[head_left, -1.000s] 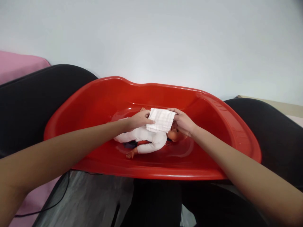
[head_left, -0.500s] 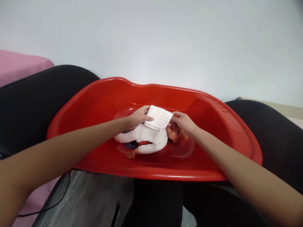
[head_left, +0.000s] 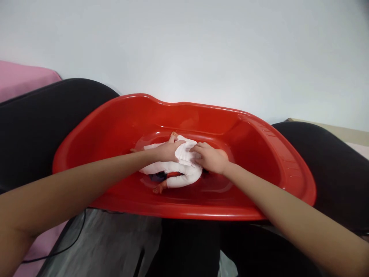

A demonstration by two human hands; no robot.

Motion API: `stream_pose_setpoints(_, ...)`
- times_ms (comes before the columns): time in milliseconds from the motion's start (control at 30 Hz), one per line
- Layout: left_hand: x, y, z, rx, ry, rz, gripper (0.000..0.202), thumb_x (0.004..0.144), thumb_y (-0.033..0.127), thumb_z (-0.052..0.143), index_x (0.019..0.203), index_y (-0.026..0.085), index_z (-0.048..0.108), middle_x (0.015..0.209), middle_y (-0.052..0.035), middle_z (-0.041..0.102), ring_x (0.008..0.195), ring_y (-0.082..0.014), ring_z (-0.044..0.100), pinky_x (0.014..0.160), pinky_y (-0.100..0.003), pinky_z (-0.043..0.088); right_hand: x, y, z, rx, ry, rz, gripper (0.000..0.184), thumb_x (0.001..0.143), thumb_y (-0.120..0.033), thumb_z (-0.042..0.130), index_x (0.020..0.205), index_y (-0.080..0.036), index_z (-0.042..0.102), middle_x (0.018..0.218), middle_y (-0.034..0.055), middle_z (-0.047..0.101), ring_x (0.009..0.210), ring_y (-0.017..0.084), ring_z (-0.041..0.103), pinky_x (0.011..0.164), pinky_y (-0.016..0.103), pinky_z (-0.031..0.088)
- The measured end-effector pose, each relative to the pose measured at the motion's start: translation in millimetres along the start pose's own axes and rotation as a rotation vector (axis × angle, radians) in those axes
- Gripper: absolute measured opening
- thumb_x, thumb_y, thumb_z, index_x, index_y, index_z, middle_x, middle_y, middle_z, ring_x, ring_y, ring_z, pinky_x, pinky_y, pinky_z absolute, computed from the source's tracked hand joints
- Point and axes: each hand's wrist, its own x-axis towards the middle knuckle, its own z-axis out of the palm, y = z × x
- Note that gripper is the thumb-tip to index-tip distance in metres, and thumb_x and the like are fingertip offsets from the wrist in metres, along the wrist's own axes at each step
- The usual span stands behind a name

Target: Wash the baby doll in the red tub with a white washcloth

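White cloth [head_left: 184, 152] sat folded on the torso of the doll [head_left: 184, 169], inside the red tub [head_left: 184, 212]. Doll lay in the tub, feet toward the left end, head toward the right, in a white outfit.

Left hand [head_left: 170, 151] was on the cloth's left edge, thumb on the near side, fingers on the far side. Right hand [head_left: 211, 157] was over the cloth's right edge, fingers bent, palm covering most of the doll's head. Hands near each other, not touching, cloth between them. Couldn't tell whether either one was pinching the fabric or just resting on it; fingertips partly hidden.

One doll arm stretched to the near side, hand [head_left: 159, 187] on or close to the tub floor. The other doll hand [head_left: 173, 135] stuck up past the left wrist. Something dark [head_left: 158, 176] showed under the doll, too obscured to identify.

Surroundings: black padded surfaces at both ends of the tub, left [head_left: 57, 123] and right [head_left: 305, 154]. Pale wall [head_left: 184, 50] behind, pink cover [head_left: 25, 79] far left, black cable [head_left: 69, 246] lower left.
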Motion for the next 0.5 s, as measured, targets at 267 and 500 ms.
stream_pose_setpoints(267, -2.4, -7.6, 14.2, 0.486, -0.012, 0.222, 0.059, 0.075, 0.040, 0.079, 0.126, 0.021, 0.057, 0.159, -0.0172, 0.031, 0.142, -0.0427, 0.035, 0.109, -0.052, 0.037, -3.2, -4.8, 9.2, -0.390, -0.111, -0.102, 0.019, 0.094, -0.029, 0.058, 0.110, -0.024, 0.067, 0.117, 0.0116, 0.062, 0.107, 0.028, 0.055, 0.088, 0.044, 0.043)
stream_pose_setpoints(500, -3.8, -1.7, 23.8, 0.352, 0.045, 0.353, 0.051, 0.082, 0.041, 0.072, 0.127, 0.020, 0.057, 0.160, -0.0164, 0.036, 0.147, -0.0418, 0.029, 0.117, -0.055, 0.022, 5.6, -8.5, 13.2, -0.321, -0.117, -0.182, 0.027, 0.099, -0.026, 0.050, 0.118, -0.024, 0.068, 0.127, 0.0106, 0.063, 0.109, 0.027, 0.056, 0.095, 0.045, 0.040)
